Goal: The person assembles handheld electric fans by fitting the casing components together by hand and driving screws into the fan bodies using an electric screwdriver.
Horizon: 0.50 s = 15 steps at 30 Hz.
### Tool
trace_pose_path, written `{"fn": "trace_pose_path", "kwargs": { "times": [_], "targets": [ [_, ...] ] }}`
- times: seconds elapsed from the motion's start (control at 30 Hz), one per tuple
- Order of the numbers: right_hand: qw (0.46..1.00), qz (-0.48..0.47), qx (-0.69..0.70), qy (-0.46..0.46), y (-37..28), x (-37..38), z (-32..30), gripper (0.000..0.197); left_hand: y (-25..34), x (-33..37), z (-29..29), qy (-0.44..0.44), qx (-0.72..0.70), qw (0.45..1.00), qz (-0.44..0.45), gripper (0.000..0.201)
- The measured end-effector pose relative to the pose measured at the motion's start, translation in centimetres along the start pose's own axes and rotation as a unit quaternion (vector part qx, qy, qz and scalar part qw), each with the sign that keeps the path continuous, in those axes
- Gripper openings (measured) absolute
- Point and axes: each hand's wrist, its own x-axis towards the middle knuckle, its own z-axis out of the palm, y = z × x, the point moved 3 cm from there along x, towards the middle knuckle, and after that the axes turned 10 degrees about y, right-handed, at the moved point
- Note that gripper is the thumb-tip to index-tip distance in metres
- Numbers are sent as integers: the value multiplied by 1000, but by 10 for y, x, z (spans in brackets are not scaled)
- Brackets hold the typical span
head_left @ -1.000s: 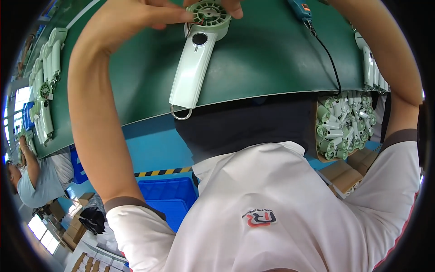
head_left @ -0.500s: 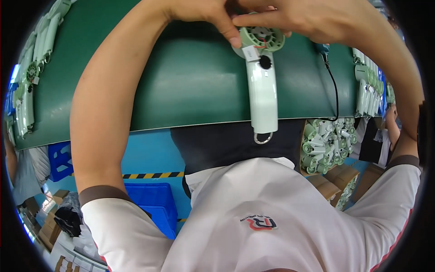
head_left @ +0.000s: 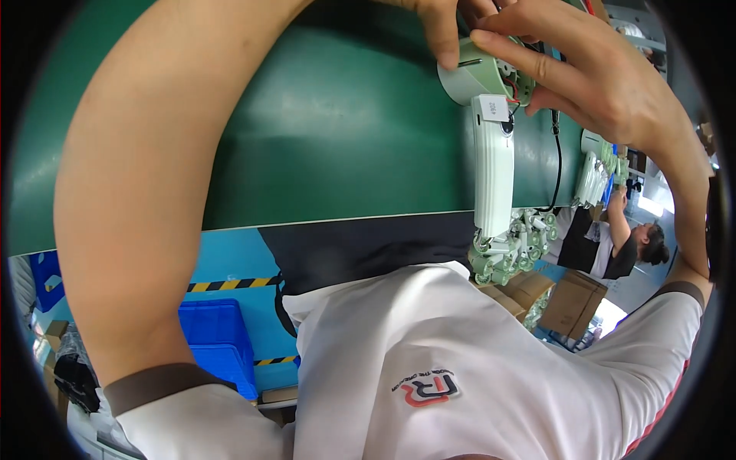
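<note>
A pale green handheld fan (head_left: 493, 172) hangs at the upper right over the green table, its round head turned partly sideways and its handle pointing toward me. A small white tag sits where the head meets the handle, beside red and black wires at the open side of the head. My left hand (head_left: 438, 31) is closed on the head's left side, the thumb pressing its rim; its other fingers are mostly cut off by the upper edge. On the opposite side my right hand (head_left: 586, 77) grips the head, fingers bent across its top and open face.
A black cable (head_left: 559, 161) runs down the green table (head_left: 345, 138) right of the fan. Fan parts fill a box (head_left: 514, 249) below the table edge. More fans (head_left: 594, 180) lie at the right, near another person (head_left: 613, 234). Blue crates (head_left: 218, 345) stand lower left.
The fan and both hands have shifted right in the picture. Its head has turned from facing up to partly sideways. More of the person at the right shows.
</note>
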Motion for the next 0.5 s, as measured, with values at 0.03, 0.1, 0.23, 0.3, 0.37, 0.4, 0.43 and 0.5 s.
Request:
{"fn": "trace_pose_path", "kwargs": {
  "times": [0.03, 0.1, 0.23, 0.3, 0.37, 0.4, 0.43, 0.5],
  "targets": [
    [999, 40, 21, -7, -1, 3, 2, 56, -2, 1, -2, 1, -7, 1000, 5, 51],
    [990, 128, 59, -20, 1, 4, 6, 52, -4, 8, -5, -24, -35, 999, 29, 60],
    [956, 256, 145, -17, 2, 12, 9, 43, 4, -15, -12, 44, -10, 999, -2, 66],
    [936, 320, 148, -14, 11, -1, 2, 41, 8, 1, -11, 11, -13, 1000, 13, 68],
    [926, -285, -245, 37, 12, -9, 0, 35, 5, 3, -8, 19, -29, 999, 19, 69],
    [932, -274, -228, 71, 13, -13, 3, 36, 4, 2, -6, 19, -77, 997, 24, 68],
    [933, -266, -232, 71, 14, -15, 4, 36, 2, 4, -5, 7, -96, 995, -6, 69],
    [937, -266, -209, 83, 15, -19, 5, 43, 1, 5, -2, -10, -83, 996, -9, 70]
  ]
}}
